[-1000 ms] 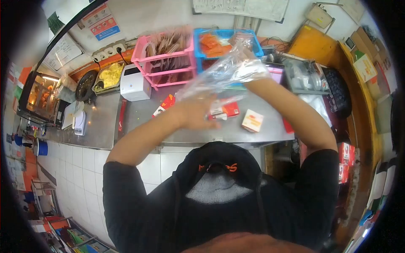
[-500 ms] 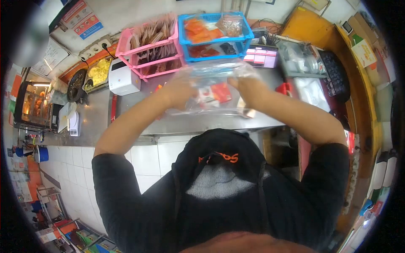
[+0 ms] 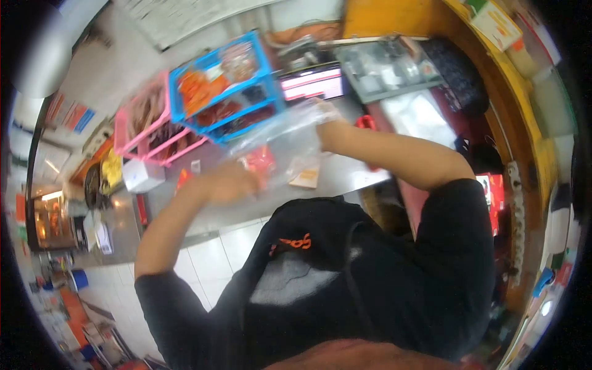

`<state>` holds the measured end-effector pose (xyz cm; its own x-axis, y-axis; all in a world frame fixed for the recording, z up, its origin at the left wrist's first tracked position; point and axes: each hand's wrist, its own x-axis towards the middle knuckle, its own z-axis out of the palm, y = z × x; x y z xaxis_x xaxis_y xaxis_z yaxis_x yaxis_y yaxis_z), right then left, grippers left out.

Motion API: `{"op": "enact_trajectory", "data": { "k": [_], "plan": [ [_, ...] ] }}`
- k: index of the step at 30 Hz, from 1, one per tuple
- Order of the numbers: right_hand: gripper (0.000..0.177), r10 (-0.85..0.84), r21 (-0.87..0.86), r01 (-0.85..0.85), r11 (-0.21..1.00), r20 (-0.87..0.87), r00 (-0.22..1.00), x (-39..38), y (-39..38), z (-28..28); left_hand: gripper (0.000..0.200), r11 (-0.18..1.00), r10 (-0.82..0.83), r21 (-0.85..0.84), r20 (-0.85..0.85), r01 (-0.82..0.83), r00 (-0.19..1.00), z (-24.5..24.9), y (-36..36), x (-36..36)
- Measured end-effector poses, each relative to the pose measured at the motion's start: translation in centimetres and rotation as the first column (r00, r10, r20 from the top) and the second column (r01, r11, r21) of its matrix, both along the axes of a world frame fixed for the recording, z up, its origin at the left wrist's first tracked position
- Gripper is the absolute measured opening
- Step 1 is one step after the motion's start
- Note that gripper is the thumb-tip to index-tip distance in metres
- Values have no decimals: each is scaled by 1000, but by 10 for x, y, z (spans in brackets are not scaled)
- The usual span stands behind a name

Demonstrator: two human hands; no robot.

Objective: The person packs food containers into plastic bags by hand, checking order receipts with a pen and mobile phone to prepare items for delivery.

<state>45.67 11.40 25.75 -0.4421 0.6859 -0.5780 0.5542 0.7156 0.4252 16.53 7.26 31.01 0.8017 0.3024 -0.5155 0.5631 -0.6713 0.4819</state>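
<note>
A see-through plastic bag (image 3: 280,140) stretches over the steel counter, its upper right end bunched at my right hand (image 3: 329,124). That hand is closed on the bag. My left hand (image 3: 237,181) is at the lower left, beside a red packet (image 3: 261,159) that overlaps the bag in this view. Motion smears the fingers of the left hand, so I cannot tell whether it grips anything. A small cream-coloured piece (image 3: 305,178) lies at the counter's near edge, below the bag.
A blue basket rack (image 3: 213,127) holding orange and dark bagged items stands behind, with a pink basket (image 3: 140,148) to its left. A lit screen (image 3: 312,82) and a grey tray (image 3: 394,92) are at the back right. A white box (image 3: 143,175) sits left on the steel counter (image 3: 213,206).
The head view has turned and tilted. My left hand has moved down towards me, away from the bag's upper edge, while the right hand keeps its hold. The bag now slants up to the right.
</note>
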Motion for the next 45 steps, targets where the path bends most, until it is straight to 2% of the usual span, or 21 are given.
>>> {"op": "enact_trajectory", "data": {
  "k": [4,6,9,11,12,14,16,19,20,21,22,24,26,30,33,35,37,39,40,41,45],
  "plan": [
    [59,-234,-86,219,972,-445,864,79,31,7,41,749,-47,617,-312,240,949,29,-78,91],
    [64,-104,-2,146,989,-709,697,116,57,-23,37,840,-36,539,-40,52,999,35,-58,96],
    [60,-473,-507,77,858,-725,501,111,29,-4,31,723,475,508,126,-468,871,-2,-5,62],
    [53,146,-122,-513,850,-880,452,91,7,-9,32,518,700,457,259,-723,665,-65,23,14],
    [53,140,-122,-518,847,-888,438,86,2,-11,34,379,807,409,293,-830,513,-87,25,-2],
    [41,120,-61,-536,842,-948,296,82,0,-14,38,401,774,511,255,-760,580,-104,16,17],
    [29,-226,-348,-397,849,-920,321,99,51,-33,40,393,724,627,240,-673,646,-120,4,52],
    [22,154,116,223,968,-975,-163,149,144,-113,51,434,754,567,197,-700,627,-133,-16,105],
    [24,114,25,525,851,-984,-139,171,172,-124,50,461,760,553,158,-694,630,-140,-22,114],
    [25,-222,-65,694,717,-965,138,195,190,-96,50,483,768,557,102,-676,632,-141,-27,126],
    [26,-130,88,820,566,-972,194,217,210,-121,50,502,775,559,47,-660,630,-140,-31,135],
    [28,-220,125,925,359,-952,214,247,230,-144,49,511,773,560,32,-652,634,-140,-35,143],
    [29,-521,-85,908,411,-839,157,276,253,-164,48,525,772,555,9,-646,635,-140,-37,144],
    [27,-430,-180,885,429,-902,26,311,260,-160,40,513,733,578,90,-635,674,-141,-39,136],
    [24,-124,-137,826,546,-989,-82,338,262,-164,30,502,749,570,90,-650,657,-139,-35,138],
    [21,155,-231,719,656,-890,-428,356,277,-175,28,494,744,548,134,-674,654,-133,-30,142],
    [16,26,-553,488,676,-643,-765,343,253,-125,27,493,745,518,163,-699,647,-124,-23,149],
    [13,-38,-643,342,686,-501,-865,326,230,-89,26,493,742,488,196,-720,641,-114,-14,154],
    [17,-139,-623,37,781,-232,-963,315,222,-77,28,497,729,444,253,-746,636,-110,-10,156],
    [26,-275,-507,-257,823,41,-961,304,212,-65,32,502,714,398,310,-768,627,-107,-6,158],
    [45,-435,-355,-452,818,132,-891,245,171,-31,33,480,706,371,374,-795,601,-103,4,156]
  ]
}}
